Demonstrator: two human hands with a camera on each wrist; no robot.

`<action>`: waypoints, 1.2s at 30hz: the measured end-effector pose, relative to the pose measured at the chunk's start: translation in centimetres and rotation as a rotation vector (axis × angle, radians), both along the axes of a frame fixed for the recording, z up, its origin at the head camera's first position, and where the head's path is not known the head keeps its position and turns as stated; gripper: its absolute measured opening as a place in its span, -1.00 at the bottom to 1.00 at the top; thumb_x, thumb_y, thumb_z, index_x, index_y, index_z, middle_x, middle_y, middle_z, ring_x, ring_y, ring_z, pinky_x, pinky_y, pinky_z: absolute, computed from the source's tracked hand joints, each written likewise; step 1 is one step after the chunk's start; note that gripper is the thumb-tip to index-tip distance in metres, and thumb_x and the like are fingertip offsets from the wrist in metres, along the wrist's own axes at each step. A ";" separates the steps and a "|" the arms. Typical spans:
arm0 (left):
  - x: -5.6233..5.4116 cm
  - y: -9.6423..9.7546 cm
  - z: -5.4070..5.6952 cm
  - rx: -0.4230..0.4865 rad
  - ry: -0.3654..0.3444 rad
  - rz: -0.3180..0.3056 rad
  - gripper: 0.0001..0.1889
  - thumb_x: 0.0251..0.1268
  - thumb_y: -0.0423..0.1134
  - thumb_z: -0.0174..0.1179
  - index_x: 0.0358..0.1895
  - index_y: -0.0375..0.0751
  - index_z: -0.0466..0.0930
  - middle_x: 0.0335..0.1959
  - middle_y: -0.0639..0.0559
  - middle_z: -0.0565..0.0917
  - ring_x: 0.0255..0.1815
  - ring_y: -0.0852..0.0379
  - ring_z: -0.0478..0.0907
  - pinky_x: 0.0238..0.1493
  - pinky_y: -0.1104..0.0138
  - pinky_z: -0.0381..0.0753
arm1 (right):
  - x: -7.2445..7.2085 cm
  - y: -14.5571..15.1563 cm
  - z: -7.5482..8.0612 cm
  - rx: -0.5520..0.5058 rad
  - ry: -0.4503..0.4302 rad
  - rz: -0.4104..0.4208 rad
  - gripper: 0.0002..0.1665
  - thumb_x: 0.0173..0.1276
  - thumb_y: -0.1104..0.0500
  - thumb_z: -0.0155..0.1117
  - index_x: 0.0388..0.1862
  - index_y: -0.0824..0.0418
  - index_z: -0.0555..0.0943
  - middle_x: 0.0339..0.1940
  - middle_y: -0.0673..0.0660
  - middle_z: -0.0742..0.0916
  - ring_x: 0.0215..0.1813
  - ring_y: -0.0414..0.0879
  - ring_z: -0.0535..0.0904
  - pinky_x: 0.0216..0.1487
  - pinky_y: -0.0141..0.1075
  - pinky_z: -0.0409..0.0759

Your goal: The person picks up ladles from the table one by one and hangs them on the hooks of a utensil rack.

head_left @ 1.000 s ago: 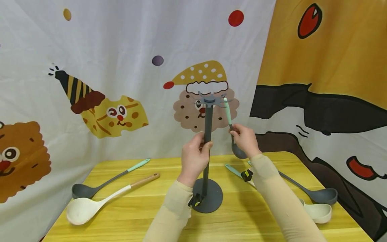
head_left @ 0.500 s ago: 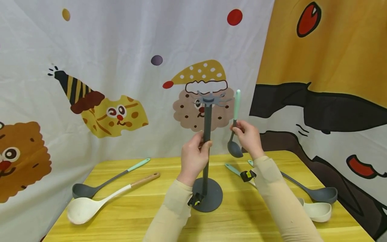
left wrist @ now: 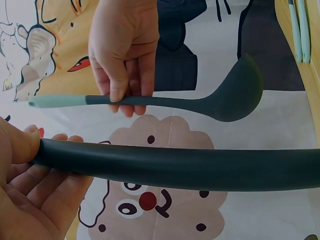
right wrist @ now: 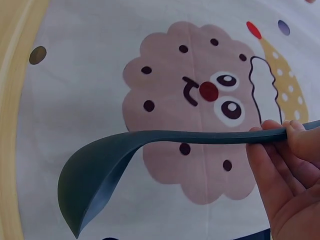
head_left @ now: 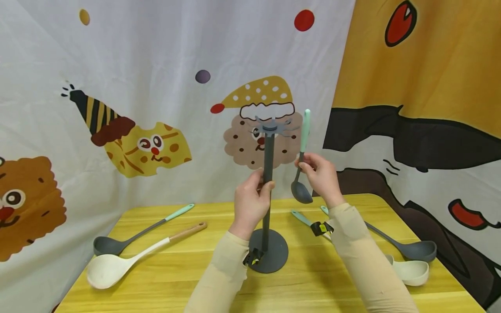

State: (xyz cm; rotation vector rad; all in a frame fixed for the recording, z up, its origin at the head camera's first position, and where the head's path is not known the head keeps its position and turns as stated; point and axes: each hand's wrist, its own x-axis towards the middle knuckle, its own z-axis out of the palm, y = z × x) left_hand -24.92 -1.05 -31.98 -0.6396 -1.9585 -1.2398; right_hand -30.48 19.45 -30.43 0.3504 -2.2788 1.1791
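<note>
A dark grey stand [head_left: 268,161] rises from a round base [head_left: 275,261] at mid-table, with a ring of hooks [head_left: 271,127] on top. My left hand [head_left: 252,202] grips its post at mid-height, thumb on the near side. To the right of the post, my right hand [head_left: 318,174] pinches a ladle [head_left: 305,134] by its grey shaft. The ladle is upright, mint-green handle up and grey bowl down, raised above the table. Its handle tip stands just right of the hooks and higher than them. The right wrist view shows the thumb and fingers on the shaft [right wrist: 215,137].
On the left of the table [head_left: 164,278] lie a grey ladle [head_left: 109,246] with a green handle and a large white ladle [head_left: 107,270] with a wooden handle. Another grey ladle [head_left: 416,251] and a white one [head_left: 412,273] lie at right, partly behind my right forearm. A printed curtain hangs behind.
The ladle in my right hand has moved from beside the hooks to the right and upward, and its bowl has turned. My left hand keeps its grip on the post.
</note>
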 end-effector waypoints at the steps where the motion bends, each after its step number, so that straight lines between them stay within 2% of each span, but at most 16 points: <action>1: 0.0 0.0 0.0 0.000 -0.001 0.000 -0.82 0.31 -0.35 0.30 -0.07 -0.26 0.62 -0.36 -0.05 0.72 -0.34 0.11 0.72 -0.29 0.29 0.69 | 0.1 -0.1 0.1 0.005 0.010 0.004 -0.81 0.49 0.27 0.18 -0.02 0.24 0.68 -0.12 0.17 0.77 -0.05 0.05 0.70 0.01 -0.06 0.64; 7: 0.0 0.1 0.1 -0.004 -0.006 0.008 -0.82 0.31 -0.35 0.30 -0.06 -0.26 0.61 -0.35 -0.05 0.73 -0.35 0.11 0.72 -0.30 0.28 0.68 | 0.8 -0.9 0.5 0.036 0.067 0.037 -0.84 0.45 0.28 0.23 -0.06 0.24 0.69 -0.15 0.16 0.78 -0.07 0.06 0.70 0.01 0.01 0.62; 16: 0.0 0.1 0.1 -0.008 0.008 0.012 -0.83 0.30 -0.36 0.31 -0.08 -0.26 0.61 -0.38 -0.04 0.72 -0.41 0.12 0.71 -0.38 0.30 0.65 | 1.3 -1.5 0.7 0.046 0.101 0.064 -0.86 0.45 0.29 0.24 -0.09 0.24 0.69 -0.18 0.15 0.79 -0.10 0.05 0.72 -0.01 -0.02 0.64; 24: 0.1 0.1 0.0 -0.016 0.006 0.016 -0.84 0.31 -0.36 0.31 -0.09 -0.26 0.60 -0.39 -0.04 0.72 -0.44 0.13 0.69 -0.40 0.29 0.64 | 1.6 -1.7 0.5 0.049 0.102 0.086 -0.88 0.43 0.28 0.26 -0.13 0.22 0.69 -0.20 0.13 0.79 -0.12 0.02 0.72 -0.06 -0.04 0.65; 36: 0.1 0.1 0.0 -0.006 -0.014 0.011 -0.83 0.32 -0.35 0.29 -0.06 -0.26 0.60 -0.37 -0.04 0.72 -0.38 0.12 0.71 -0.34 0.29 0.67 | 1.9 -2.0 -0.1 0.077 0.106 0.117 -0.82 0.43 0.29 0.25 -0.05 0.25 0.69 -0.19 0.14 0.79 -0.12 0.04 0.71 -0.08 -0.03 0.65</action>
